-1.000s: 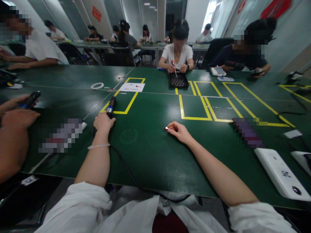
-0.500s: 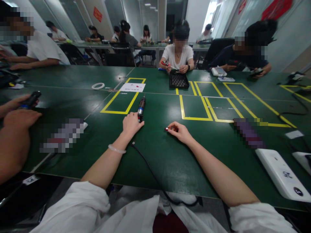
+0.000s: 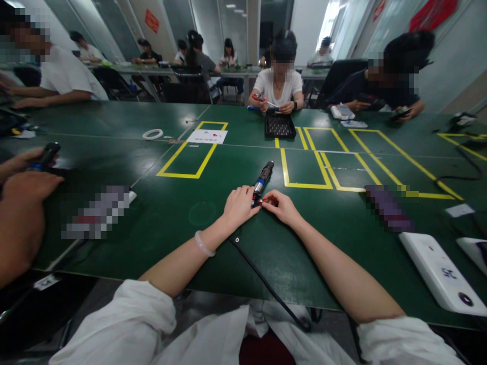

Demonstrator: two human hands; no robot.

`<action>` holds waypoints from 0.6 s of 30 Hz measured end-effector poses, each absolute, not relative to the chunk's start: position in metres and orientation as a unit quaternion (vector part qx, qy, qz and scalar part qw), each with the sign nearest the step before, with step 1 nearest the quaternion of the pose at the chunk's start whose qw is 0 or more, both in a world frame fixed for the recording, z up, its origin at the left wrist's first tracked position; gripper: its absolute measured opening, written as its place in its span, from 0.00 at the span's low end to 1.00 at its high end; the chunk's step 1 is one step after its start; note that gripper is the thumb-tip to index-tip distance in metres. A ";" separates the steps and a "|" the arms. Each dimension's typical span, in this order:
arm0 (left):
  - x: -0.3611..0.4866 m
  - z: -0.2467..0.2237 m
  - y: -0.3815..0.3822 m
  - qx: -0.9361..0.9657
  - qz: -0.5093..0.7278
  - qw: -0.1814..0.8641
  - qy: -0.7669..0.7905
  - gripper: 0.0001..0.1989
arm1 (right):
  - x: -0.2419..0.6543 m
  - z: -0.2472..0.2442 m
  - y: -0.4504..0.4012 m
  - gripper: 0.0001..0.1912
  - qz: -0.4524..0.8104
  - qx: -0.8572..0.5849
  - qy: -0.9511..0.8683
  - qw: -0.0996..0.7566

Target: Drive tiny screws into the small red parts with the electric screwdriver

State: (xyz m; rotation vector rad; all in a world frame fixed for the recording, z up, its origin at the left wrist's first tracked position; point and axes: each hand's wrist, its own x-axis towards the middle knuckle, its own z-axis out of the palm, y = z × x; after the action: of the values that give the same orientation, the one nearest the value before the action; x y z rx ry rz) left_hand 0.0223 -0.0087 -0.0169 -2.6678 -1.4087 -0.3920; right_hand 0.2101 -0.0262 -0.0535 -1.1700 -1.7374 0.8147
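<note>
My left hand (image 3: 240, 205) is closed around the rear of a slim cylindrical tool (image 3: 262, 178), which looks like an electric screwdriver. It is black with a blue band and a silver section, its front end pointing away from me. Thumb and finger of my right hand (image 3: 282, 207) pinch a small red part (image 3: 261, 202) at the tool's rear end. Whether the part touches the tool or sits in it, I cannot tell. Below my left hand, a black cable (image 3: 262, 279) with a metal ring (image 3: 237, 240) on it runs over the table edge.
Yellow tape outlines (image 3: 308, 186) mark the green table (image 3: 213, 253). A white power bank (image 3: 443, 274) and a blurred phone (image 3: 390, 208) lie at right, another phone (image 3: 99, 210) at left. A co-worker opposite works over a black tray (image 3: 280, 126); a neighbour's hands (image 3: 32, 182) are at left.
My left hand has carried the cylindrical tool rightward, bringing its rear end to the red part in my right hand. The cable moved right too. My right hand stayed nearly still.
</note>
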 end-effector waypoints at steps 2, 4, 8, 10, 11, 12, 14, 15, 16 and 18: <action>0.023 -0.017 -0.010 -0.881 -0.131 0.048 -0.453 0.28 | 0.209 -0.055 -0.025 0.09 0.315 -0.472 -0.705 0.426; 0.023 -0.016 -0.011 -0.884 -0.131 0.047 -0.446 0.27 | 0.209 -0.056 -0.024 0.08 0.291 -0.474 -0.721 0.415; 0.024 -0.016 -0.012 -0.886 -0.131 0.049 -0.441 0.28 | 0.209 -0.058 -0.023 0.06 0.235 -0.476 -0.749 0.395; 0.024 -0.017 -0.012 -0.886 -0.131 0.046 -0.443 0.29 | 0.210 -0.057 -0.023 0.04 0.220 -0.477 -0.756 0.390; 0.024 -0.017 -0.011 -0.885 -0.132 0.045 -0.444 0.29 | 0.210 -0.057 -0.023 0.04 0.214 -0.477 -0.758 0.390; 0.024 -0.018 -0.011 -0.885 -0.132 0.044 -0.445 0.29 | 0.210 -0.056 -0.024 0.04 0.211 -0.478 -0.758 0.390; 0.024 -0.018 -0.011 -0.883 -0.133 0.044 -0.447 0.29 | 0.210 -0.054 -0.025 0.04 0.211 -0.478 -0.759 0.389; 0.024 -0.019 -0.011 -0.883 -0.133 0.045 -0.449 0.28 | 0.209 -0.053 -0.025 0.05 0.212 -0.477 -0.759 0.390; 0.024 -0.019 -0.011 -0.882 -0.133 0.046 -0.449 0.28 | 0.209 -0.053 -0.026 0.06 0.213 -0.476 -0.759 0.391; 0.024 -0.019 -0.011 -0.882 -0.135 0.047 -0.449 0.27 | 0.209 -0.051 -0.028 0.07 0.212 -0.476 -0.756 0.395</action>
State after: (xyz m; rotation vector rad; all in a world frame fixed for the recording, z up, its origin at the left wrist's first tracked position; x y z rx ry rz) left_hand 0.0237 -0.0112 -0.0193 -2.6898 -1.3709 -0.4113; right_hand 0.2089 -0.0276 -0.0514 -1.2070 -1.9182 0.5388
